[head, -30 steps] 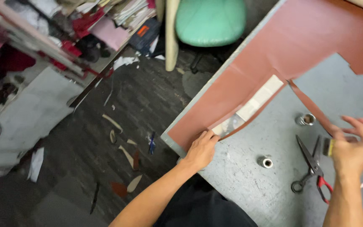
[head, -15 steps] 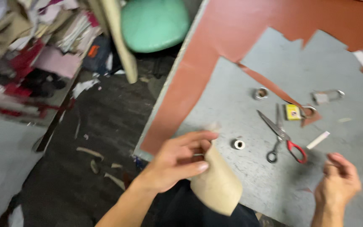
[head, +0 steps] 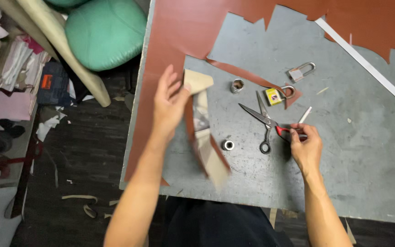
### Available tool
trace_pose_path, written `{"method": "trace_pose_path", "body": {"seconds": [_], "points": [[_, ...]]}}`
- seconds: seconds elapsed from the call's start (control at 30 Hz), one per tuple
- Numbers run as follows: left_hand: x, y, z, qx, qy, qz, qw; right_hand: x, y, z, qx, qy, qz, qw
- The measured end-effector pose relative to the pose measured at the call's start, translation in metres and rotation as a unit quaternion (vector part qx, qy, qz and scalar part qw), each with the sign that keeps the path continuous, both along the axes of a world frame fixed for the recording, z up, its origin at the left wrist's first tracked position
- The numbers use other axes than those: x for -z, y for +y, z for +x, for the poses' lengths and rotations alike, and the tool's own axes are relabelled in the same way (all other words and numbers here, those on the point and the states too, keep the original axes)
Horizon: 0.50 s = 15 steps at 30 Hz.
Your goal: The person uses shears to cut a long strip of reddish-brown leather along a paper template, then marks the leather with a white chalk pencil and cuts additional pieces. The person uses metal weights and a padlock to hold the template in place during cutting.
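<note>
- Grey, scuffed worktable [head: 344, 174] fills most of the view, with a dark floor littered with offcuts to its left.
- Nearest the viewer, the left hand [head: 169, 106] is raised over the table's left part, fingers extended and close together, thumb pressed against a long cut strip of leather [head: 203, 132], tan on one face and reddish-brown on the other.
- That strip hangs from the fingertips down toward the table's near edge; its lower end is blurred, and its top end folds over just beyond the thumb.
- Right hand [head: 305, 145] rests on the table, fingers curled together around the red handle of the scissors [head: 265, 122]; whether a finger passes through the loop I cannot tell.
- From those curled fingers the scissors' blades point away and to the left, lying half open on the table, with the black handle loop just left of the knuckles.
- Between the two hands, beside the hanging strip, stands a small metal ring [head: 227, 145].
- Just beyond the right fingertips lies a thin white stick [head: 305, 115].
- Farther out sit a second small metal ring [head: 237, 85], a yellow padlock [head: 276, 95] and a silver padlock [head: 300, 72].
- Farther still, the large reddish-brown leather sheet [head: 193, 23] covers the table's far and left parts, with jagged cut edges and a narrow strip trailing toward the yellow padlock.
- Off the table beyond the left fingers are a green cushioned stool [head: 106, 32] and piled fabrics [head: 10, 68].
</note>
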<state>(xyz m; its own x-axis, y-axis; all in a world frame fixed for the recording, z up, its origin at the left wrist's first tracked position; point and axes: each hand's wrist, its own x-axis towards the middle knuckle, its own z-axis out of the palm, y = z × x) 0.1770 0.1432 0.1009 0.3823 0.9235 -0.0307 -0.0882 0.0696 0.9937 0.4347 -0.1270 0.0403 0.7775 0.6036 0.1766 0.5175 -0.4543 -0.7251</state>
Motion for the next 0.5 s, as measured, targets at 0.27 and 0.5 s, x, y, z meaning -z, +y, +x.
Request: {"method": "trace_pose_path", "body": {"seconds": [0.27,0.5], "points": [[0.098,-0.117,-0.002,0.035,0.254,0.191,0.947,-0.012,0.032,0.014,-0.022,-0.041,-0.02,0.999],[0.104,-0.133,-0.027,0.07,0.34,0.327,0.879,-0.003,0.035,0.05,0.047,-0.186,-0.134,0.972]]}}
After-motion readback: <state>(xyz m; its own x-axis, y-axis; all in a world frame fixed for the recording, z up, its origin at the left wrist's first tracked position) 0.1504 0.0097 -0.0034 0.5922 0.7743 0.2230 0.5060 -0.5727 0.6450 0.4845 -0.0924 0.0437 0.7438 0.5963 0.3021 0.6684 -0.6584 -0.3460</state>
